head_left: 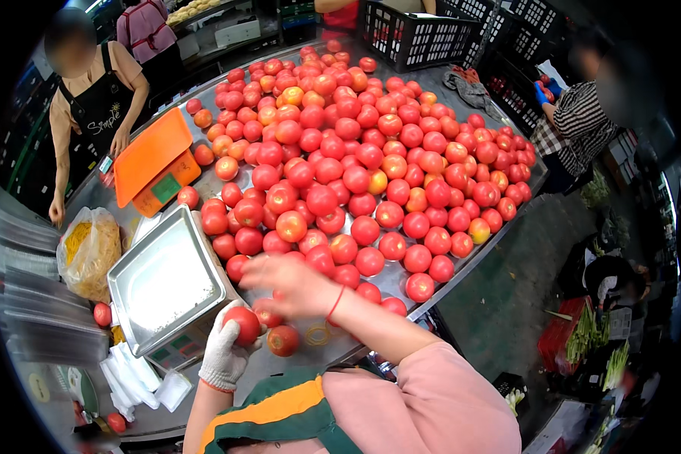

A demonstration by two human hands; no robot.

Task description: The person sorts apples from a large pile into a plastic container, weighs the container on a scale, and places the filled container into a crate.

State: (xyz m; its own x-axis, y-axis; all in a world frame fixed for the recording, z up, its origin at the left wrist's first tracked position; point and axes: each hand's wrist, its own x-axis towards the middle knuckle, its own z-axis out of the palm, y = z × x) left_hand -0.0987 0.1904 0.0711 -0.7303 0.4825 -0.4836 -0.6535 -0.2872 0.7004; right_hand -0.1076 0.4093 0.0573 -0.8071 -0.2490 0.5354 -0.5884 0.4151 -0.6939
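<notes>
My left hand (225, 350), in a white knit glove, holds a red tomato (243, 326) just below the steel pan of a weighing scale (167, 281). Bare and blurred by motion, my right hand (289, 281) is over the near edge of a large heap of tomatoes (323, 198); whether it grips one cannot be told. A darker tomato (283, 340) lies beside my left hand, close to some yellow rubber bands (318, 335) on the metal table. Nothing lies in the scale's pan.
An orange scale (153, 159) stands beyond the steel one. Left are a clear bag of yellow rubber bands (91, 252) and white foam trays or bags (130, 377). A black crate (414, 42) and a grey cloth (470, 91) sit at the far edge. Several people stand around the table.
</notes>
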